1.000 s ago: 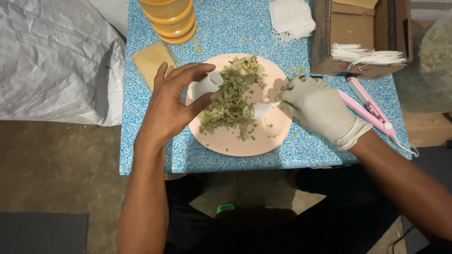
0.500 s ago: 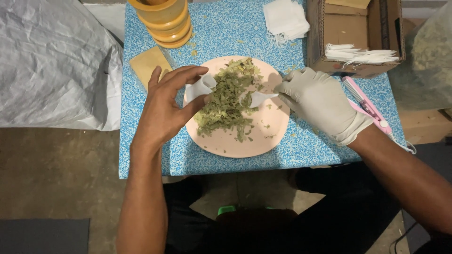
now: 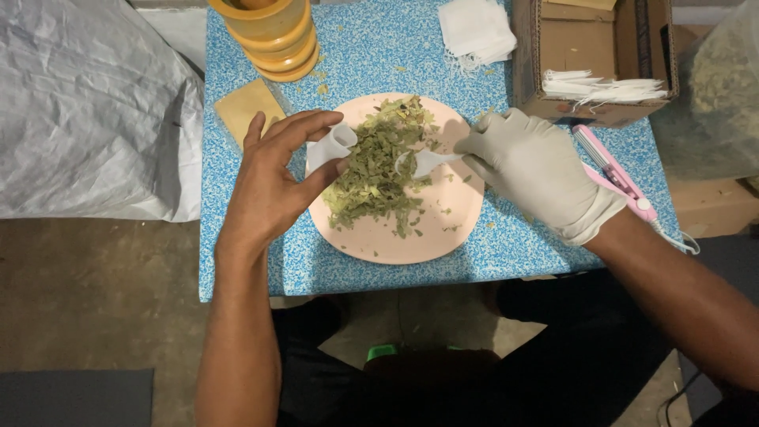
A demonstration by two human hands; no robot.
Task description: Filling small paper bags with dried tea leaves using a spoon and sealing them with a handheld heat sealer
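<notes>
The bare left hand (image 3: 273, 186) arches over the pink plate's (image 3: 458, 225) left rim, thumb and fingers pinched on a small white pouch (image 3: 330, 146) held open at the edge of the dried leaves (image 3: 375, 170). The gloved right hand (image 3: 534, 170) grips a white plastic spoon (image 3: 427, 160), bowl dipped into the leaves just right of the pouch. Behind it stands a cardboard box (image 3: 593, 47); a pink sealer (image 3: 613, 174) lies alongside its wrist.

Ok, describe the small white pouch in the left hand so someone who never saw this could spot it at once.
Start at the blue speckled table, then the round pink plate heaped with dried green leaves. At the plate's left rim, the bare left hand pinches a small white pouch. Unlike the flat white stack at the table's far edge, it is held open.
</notes>
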